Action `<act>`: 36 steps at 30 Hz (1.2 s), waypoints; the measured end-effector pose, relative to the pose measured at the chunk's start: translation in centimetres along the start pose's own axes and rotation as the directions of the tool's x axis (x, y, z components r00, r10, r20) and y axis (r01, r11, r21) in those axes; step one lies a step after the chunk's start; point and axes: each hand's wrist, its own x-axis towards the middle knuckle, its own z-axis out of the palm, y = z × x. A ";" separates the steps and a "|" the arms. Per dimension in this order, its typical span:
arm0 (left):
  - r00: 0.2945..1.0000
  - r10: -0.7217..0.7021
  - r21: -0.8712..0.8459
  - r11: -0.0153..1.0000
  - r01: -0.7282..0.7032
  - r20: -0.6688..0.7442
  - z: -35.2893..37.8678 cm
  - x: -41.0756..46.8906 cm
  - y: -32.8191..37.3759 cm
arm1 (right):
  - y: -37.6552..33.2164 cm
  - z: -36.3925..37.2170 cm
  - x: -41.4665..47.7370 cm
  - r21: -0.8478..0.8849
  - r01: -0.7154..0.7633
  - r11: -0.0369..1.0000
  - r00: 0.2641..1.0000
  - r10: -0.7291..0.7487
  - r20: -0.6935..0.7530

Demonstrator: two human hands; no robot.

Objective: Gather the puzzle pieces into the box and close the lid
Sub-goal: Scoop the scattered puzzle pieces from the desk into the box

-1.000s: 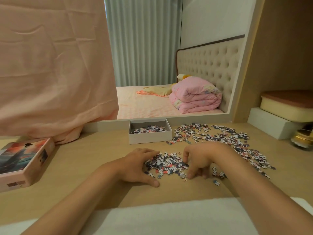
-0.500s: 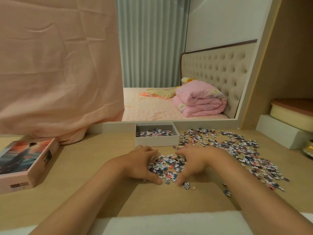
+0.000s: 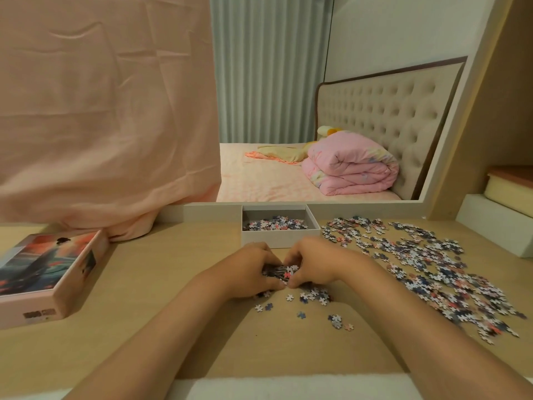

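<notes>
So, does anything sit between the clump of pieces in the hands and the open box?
Nothing visible does. The left hand and right hand cup the clump of pieces just in front of the box, which stands open with only its low front wall to clear. The lid lies off to the left.

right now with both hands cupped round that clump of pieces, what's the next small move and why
Probably lift the handful forward over the open box and drop it in. The left hand and right hand grip it between them, and the box sits just beyond them.
</notes>
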 end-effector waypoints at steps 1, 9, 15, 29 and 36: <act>1.000 -0.002 0.001 1.000 0.002 -0.018 -0.1 0.1 0.0 | 0.0 0.1 0.0 0.017 0.005 1.000 1.000 -0.005 -0.017; 0.976 -0.149 -0.179 0.976 0.120 -0.159 -0.3 0.5 0.6 | 0.6 1.2 0.6 0.306 0.011 0.952 0.994 0.023 -0.107; 0.972 -0.204 -0.377 0.914 0.147 -0.115 -1.4 1.7 0.3 | 1.4 1.0 1.0 0.586 0.033 0.809 0.980 0.089 -0.178; 0.912 -0.185 -0.491 0.871 -0.021 -0.367 -5.3 7.2 -2.7 | 0.4 -4.1 8.0 0.538 0.205 0.818 0.874 0.095 -0.477; 0.950 -0.109 -0.346 0.938 0.001 -0.293 -4.4 7.4 -4.9 | 1.3 -2.9 10.1 0.265 0.130 0.956 0.931 -0.026 -0.364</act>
